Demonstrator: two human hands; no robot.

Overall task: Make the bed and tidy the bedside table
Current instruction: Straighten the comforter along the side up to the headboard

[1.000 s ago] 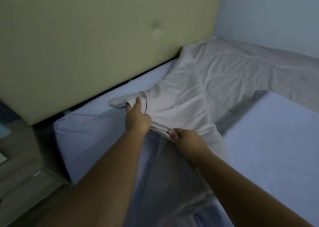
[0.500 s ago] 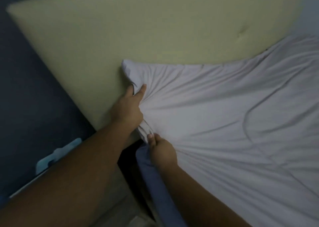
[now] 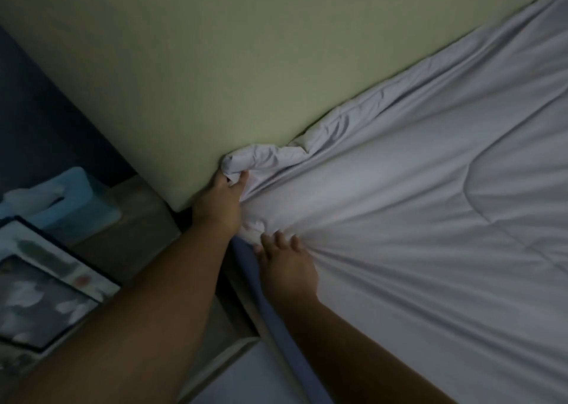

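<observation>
Against the pale green padded headboard (image 3: 190,65), I see left hand (image 3: 219,202) clenching the bunched corner of the soft grey quilted comforter (image 3: 399,219); right hand (image 3: 287,268) flat, released. Light, floppy; grip edges.

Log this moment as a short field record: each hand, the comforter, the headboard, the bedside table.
left hand: gripping the bunched comforter corner against the headboard
right hand: flat, fingers spread, pressing the comforter near the bed's edge
comforter: pale grey, spread over the bed, creases fanning from the hands
headboard: padded, beige-yellow, comforter edge lies along it
blue sheet: visible at the mattress edge
bedside table: holds a blue tissue box and a framed picture
</observation>
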